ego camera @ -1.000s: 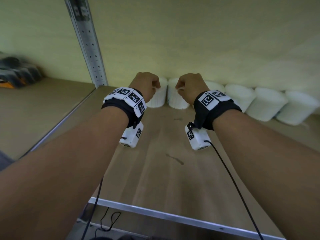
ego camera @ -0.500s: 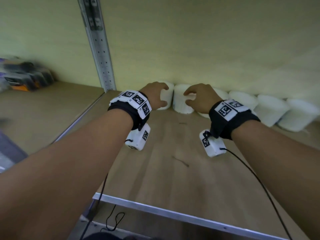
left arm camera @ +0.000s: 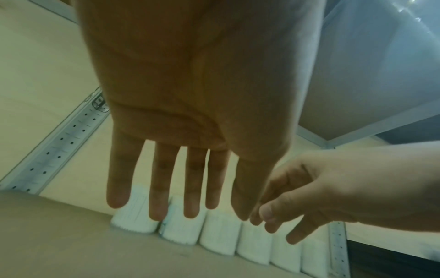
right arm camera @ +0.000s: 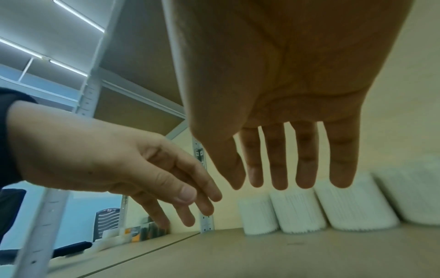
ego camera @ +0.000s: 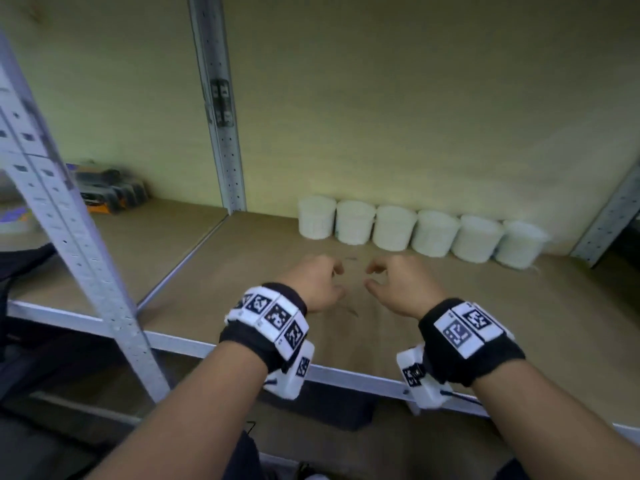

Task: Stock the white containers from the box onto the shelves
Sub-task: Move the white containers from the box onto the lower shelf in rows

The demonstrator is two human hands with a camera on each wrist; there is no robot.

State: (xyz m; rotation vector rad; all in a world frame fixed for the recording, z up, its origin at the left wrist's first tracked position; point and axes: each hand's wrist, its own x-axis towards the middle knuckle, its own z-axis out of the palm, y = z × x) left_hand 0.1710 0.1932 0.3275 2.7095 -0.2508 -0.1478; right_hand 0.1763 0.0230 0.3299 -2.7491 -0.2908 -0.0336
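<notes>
Several white containers (ego camera: 394, 226) stand side by side in a row against the back wall of the wooden shelf (ego camera: 485, 341). Both my hands hover over the middle of the shelf, well in front of the row and touching none of it. My left hand (ego camera: 332, 278) is empty, and the left wrist view shows its fingers (left arm camera: 161, 188) straight, with the containers (left arm camera: 219, 237) beyond them. My right hand (ego camera: 375, 278) is empty too; its fingers (right arm camera: 278, 165) hang straight in front of the containers (right arm camera: 297, 212). No box is in view.
A perforated metal upright (ego camera: 221, 133) stands at the shelf's back left and another (ego camera: 69, 237) at the front left. Dark and orange items (ego camera: 110, 192) lie on the neighbouring shelf to the left. A metal rail (ego camera: 346, 374) runs along the front edge.
Both hands let go of the two leftmost containers, opened, and drew back towards the shelf's front edge. The view has pulled back as well.
</notes>
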